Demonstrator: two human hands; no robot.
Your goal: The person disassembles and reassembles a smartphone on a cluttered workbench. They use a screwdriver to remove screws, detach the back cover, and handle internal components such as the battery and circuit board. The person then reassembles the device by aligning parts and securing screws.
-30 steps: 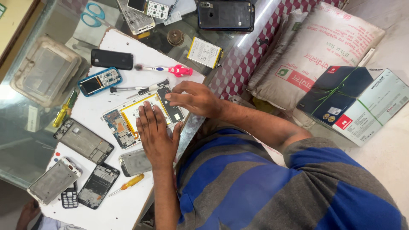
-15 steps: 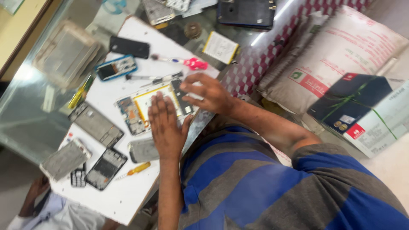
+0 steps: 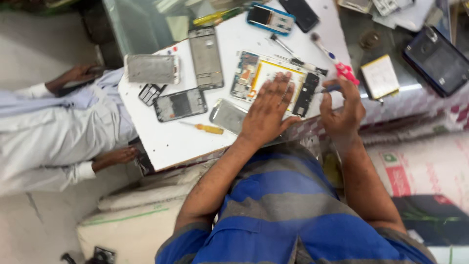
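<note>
An opened phone (image 3: 259, 73) with a yellow-edged inside and bare circuit boards lies on a white board (image 3: 161, 137). My left hand (image 3: 268, 110) presses flat on it, fingers spread. My right hand (image 3: 344, 110) is at the phone's right end, its fingers closed on a thin dark tool with a blue grip (image 3: 330, 89) whose tip points at the black part there. A pink-handled brush (image 3: 342, 71) lies just beyond my right hand.
Several phone frames (image 3: 206, 56), a grey back cover (image 3: 151, 68), a yellow-handled screwdriver (image 3: 207, 128), a blue-edged phone (image 3: 270, 18), a flat battery (image 3: 380, 76) and a dark tablet (image 3: 436, 59) lie around. A person in white (image 3: 58, 127) sits at the board's left.
The view has swung round and the person in white now shows on the left. My left hand stays flat on the opened phone; my right hand has shifted to the phone's end.
</note>
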